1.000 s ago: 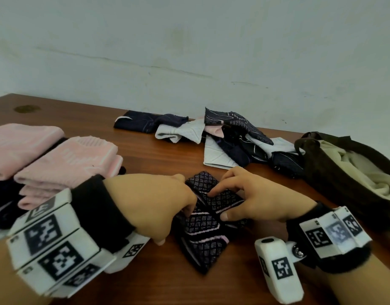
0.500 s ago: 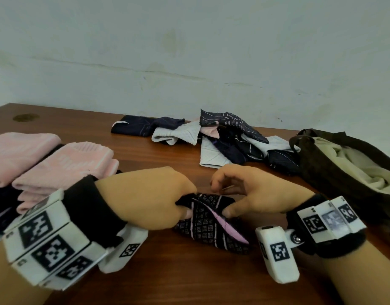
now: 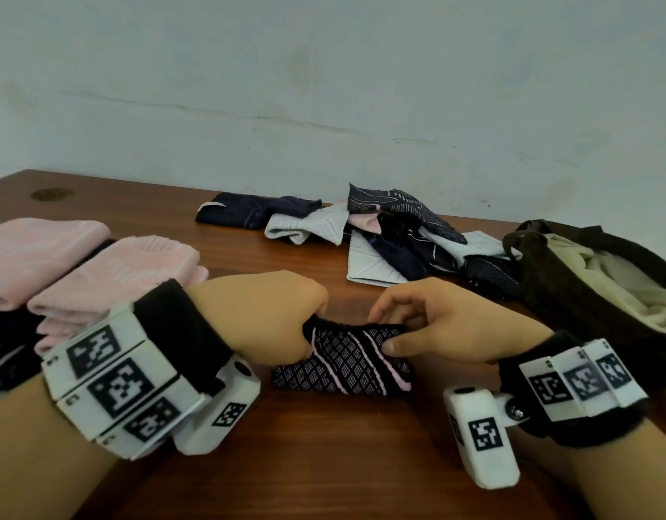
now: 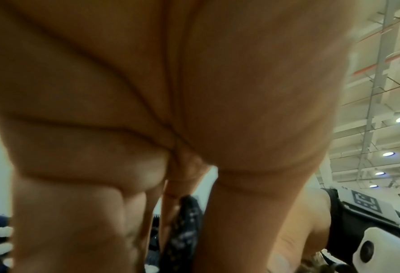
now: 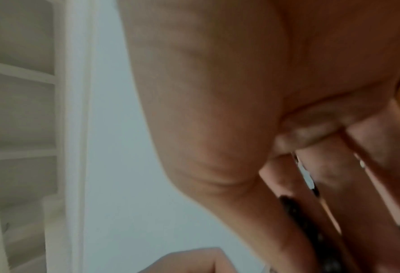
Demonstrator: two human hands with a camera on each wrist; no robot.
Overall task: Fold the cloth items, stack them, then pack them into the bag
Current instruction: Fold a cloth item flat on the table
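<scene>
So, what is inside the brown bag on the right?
Inside the brown bag, a pale cream cloth shows at the open top. Whatever is below it is hidden by the bag's wall.

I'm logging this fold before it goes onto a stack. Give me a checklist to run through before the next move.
1. Left hand grips the patterned cloth: ok.
2. Right hand pinches its other end: ok.
3. Cloth's lower edge rests on the table: ok.
4. Fold edges aligned: cannot tell.
5. Pink stack reachable, at left: ok.
6. Bag open: ok.
</scene>
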